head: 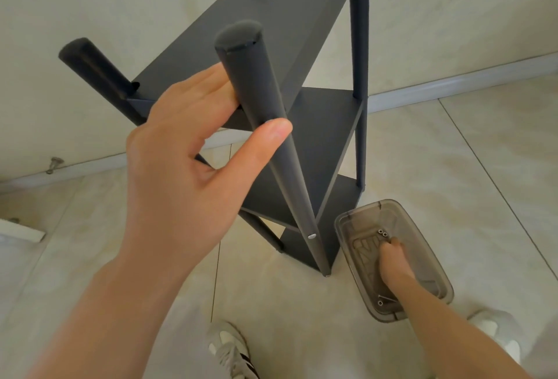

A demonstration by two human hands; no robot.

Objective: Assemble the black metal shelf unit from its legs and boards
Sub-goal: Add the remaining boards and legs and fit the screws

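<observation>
The black metal shelf unit stands upright on the tiled floor, with three boards stacked between round legs. My left hand grips the nearest leg just below its capped top, thumb in front and fingers behind. A silver screw head shows low on that leg. My right hand reaches down into a smoky clear plastic box on the floor right of the shelf, fingertips at a few small metal fasteners. Whether those fingers hold one is hidden.
A cream wall with a pale baseboard runs behind the shelf. A wall plug or hook sticks out low on the left. A white object lies at the left edge. My shoes stand near the box.
</observation>
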